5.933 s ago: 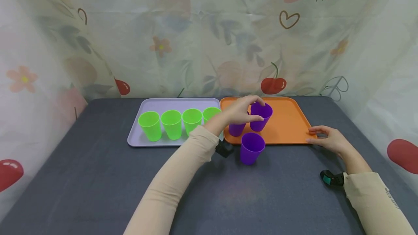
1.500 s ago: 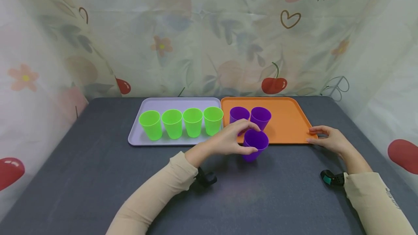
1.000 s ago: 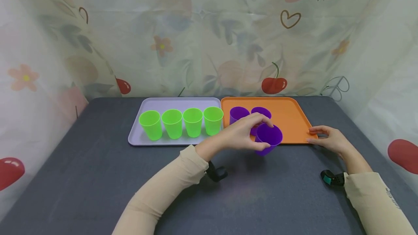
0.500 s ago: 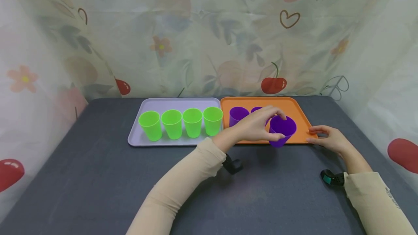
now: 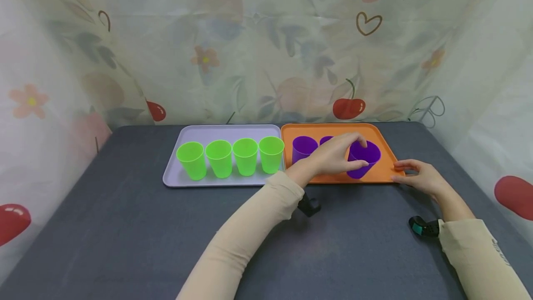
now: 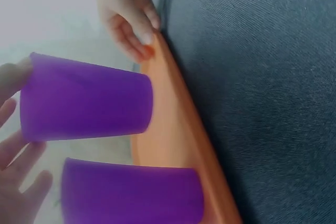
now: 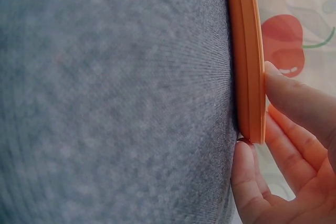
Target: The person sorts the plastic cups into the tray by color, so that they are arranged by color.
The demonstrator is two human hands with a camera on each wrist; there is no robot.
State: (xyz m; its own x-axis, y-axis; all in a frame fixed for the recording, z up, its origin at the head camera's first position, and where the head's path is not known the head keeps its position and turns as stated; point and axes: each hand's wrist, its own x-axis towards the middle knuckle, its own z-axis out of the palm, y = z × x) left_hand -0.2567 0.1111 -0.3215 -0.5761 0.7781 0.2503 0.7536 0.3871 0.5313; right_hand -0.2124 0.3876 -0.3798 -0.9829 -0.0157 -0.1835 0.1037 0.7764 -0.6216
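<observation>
My left hand (image 5: 336, 153) holds a purple cup (image 5: 368, 155) by its rim, between the thumb and fingers. The cup is over the right half of the orange tray (image 5: 386, 163), slightly tilted in the head view; whether its base touches the tray I cannot tell. Two more purple cups stand on the tray's left part: one (image 5: 304, 146) is partly behind the hand, the other (image 5: 325, 140) mostly hidden by it. In the left wrist view, a purple cup (image 6: 131, 195) stands beside the held cup (image 6: 86, 98). My right hand (image 5: 420, 178) pinches the tray's near right corner.
A lilac tray (image 5: 175, 170) adjoins the orange tray on the left. It carries a row of several green cups (image 5: 219, 159). Both trays lie at the far side of the dark table (image 5: 125, 226), before a printed curtain (image 5: 258, 59).
My left hand first left one purple cup on the orange tray, then gripped another in front of it. It has carried this cup right and back, over the tray. The right hand stays put.
</observation>
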